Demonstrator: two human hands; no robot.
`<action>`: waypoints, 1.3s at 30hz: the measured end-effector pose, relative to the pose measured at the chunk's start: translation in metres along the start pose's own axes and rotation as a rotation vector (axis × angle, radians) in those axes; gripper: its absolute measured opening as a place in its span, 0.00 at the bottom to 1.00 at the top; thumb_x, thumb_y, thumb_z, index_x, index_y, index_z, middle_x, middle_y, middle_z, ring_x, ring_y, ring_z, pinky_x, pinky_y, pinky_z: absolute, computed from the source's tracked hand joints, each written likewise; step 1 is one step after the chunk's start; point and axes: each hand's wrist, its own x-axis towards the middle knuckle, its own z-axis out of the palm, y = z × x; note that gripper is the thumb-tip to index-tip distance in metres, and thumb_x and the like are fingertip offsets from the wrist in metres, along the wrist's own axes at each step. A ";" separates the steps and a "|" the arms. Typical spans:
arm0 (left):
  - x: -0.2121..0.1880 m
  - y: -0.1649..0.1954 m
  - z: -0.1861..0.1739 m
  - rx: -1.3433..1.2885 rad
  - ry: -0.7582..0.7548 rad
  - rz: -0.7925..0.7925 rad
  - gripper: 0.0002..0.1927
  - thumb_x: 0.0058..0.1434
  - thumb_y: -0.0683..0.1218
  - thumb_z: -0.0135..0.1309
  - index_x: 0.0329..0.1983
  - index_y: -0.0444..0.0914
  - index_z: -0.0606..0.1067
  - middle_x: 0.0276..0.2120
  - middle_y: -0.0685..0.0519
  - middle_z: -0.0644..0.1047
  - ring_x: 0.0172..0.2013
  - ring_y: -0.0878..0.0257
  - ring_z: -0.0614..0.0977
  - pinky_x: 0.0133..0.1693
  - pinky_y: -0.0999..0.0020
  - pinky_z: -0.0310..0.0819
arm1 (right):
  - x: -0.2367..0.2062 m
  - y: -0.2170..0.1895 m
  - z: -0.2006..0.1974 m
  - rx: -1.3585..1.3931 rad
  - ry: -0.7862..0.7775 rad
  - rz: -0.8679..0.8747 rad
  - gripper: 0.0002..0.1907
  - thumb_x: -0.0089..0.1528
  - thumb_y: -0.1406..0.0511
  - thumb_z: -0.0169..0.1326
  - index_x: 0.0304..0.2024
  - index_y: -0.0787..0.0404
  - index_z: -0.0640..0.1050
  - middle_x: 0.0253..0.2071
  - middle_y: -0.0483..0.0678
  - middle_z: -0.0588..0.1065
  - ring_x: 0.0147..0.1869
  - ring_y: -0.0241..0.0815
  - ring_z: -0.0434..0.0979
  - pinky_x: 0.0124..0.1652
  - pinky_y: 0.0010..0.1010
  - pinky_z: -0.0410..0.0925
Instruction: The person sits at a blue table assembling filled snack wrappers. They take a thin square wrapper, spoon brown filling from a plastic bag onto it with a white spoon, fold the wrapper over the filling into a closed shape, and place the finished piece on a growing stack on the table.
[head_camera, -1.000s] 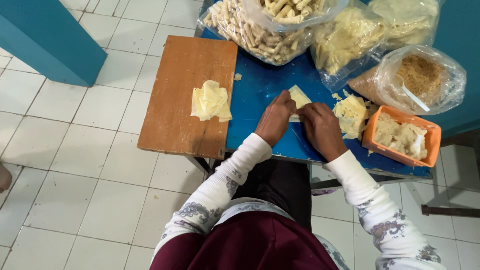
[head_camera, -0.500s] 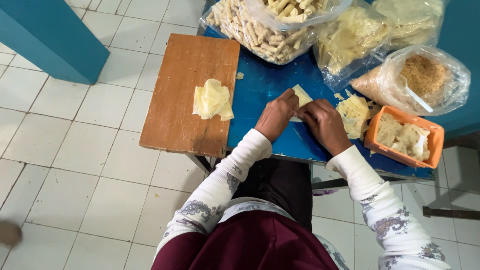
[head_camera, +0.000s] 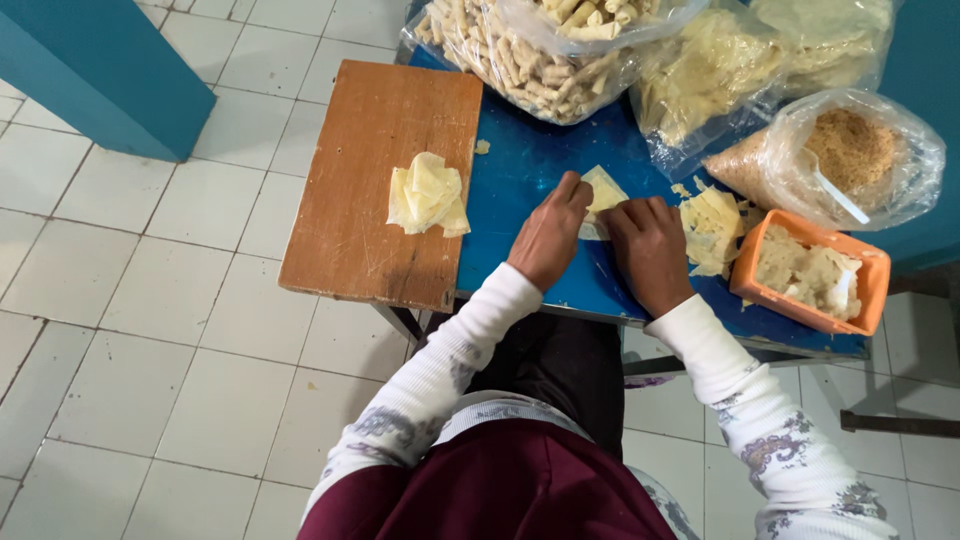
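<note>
Along the blue counter's (head_camera: 530, 165) far edge sit clear bags: one of rolled pastry sticks (head_camera: 530, 55), one of pale wrappers (head_camera: 715, 70), one of brown crumbs (head_camera: 850, 150). An orange tub (head_camera: 812, 275) of filling stands at the right edge. Both hands, left (head_camera: 550, 235) and right (head_camera: 650, 250), pinch a wrapper sheet (head_camera: 603, 190) mid-counter, fingers bent. Since a second ago they have barely shifted; the folded wrappers (head_camera: 428, 195) still lie on the wooden board (head_camera: 360, 200).

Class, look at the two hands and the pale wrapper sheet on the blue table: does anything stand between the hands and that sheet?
Nothing visible does. The left hand and right hand already rest on the wrapper sheet, fingertips touching it on the blue table. The stack of wrappers and orange tub lie off to the right.
</note>
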 end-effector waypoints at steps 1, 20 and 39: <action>-0.006 0.006 -0.006 -0.004 0.029 0.013 0.07 0.62 0.32 0.48 0.44 0.29 0.68 0.45 0.39 0.69 0.44 0.39 0.76 0.39 0.49 0.72 | -0.002 -0.001 -0.001 -0.034 0.014 -0.015 0.07 0.64 0.68 0.59 0.45 0.57 0.81 0.45 0.46 0.75 0.51 0.48 0.71 0.47 0.40 0.64; -0.253 -0.065 -0.171 -0.828 -0.333 -0.897 0.13 0.75 0.48 0.50 0.39 0.34 0.73 0.31 0.55 0.72 0.32 0.67 0.73 0.36 0.69 0.71 | 0.031 0.035 0.012 0.401 -0.128 0.126 0.36 0.64 0.75 0.56 0.74 0.52 0.69 0.53 0.46 0.76 0.56 0.50 0.72 0.58 0.42 0.64; -0.369 -0.021 -0.226 -0.395 0.528 -1.925 0.14 0.73 0.50 0.50 0.52 0.35 0.70 0.40 0.50 0.77 0.43 0.59 0.77 0.47 0.62 0.73 | 0.034 0.043 0.013 0.888 -0.045 0.545 0.20 0.70 0.70 0.52 0.65 0.62 0.72 0.44 0.46 0.77 0.46 0.33 0.80 0.47 0.24 0.71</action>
